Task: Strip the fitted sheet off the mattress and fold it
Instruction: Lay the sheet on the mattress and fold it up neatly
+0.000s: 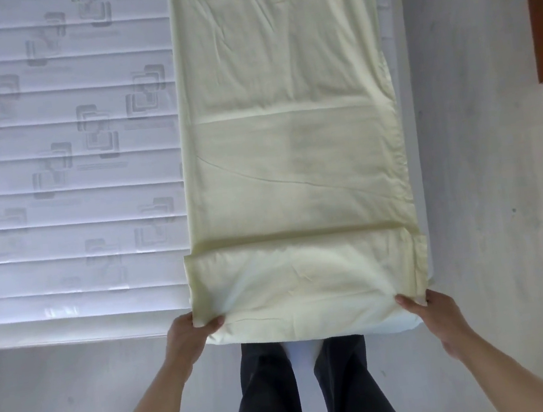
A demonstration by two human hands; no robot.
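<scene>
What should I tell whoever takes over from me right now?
Left hand: pinches the near left corner of the pale yellow fitted sheet.
Right hand: pinches the near right corner.
Sheet: off the bed, folded into a long strip along the right side of the white quilted mattress; its near end is already turned over once and overhangs the mattress edge.
Done: stripping, lengthwise folds.
Left: probably keep folding the near end away from you up the strip, until compact.
</scene>
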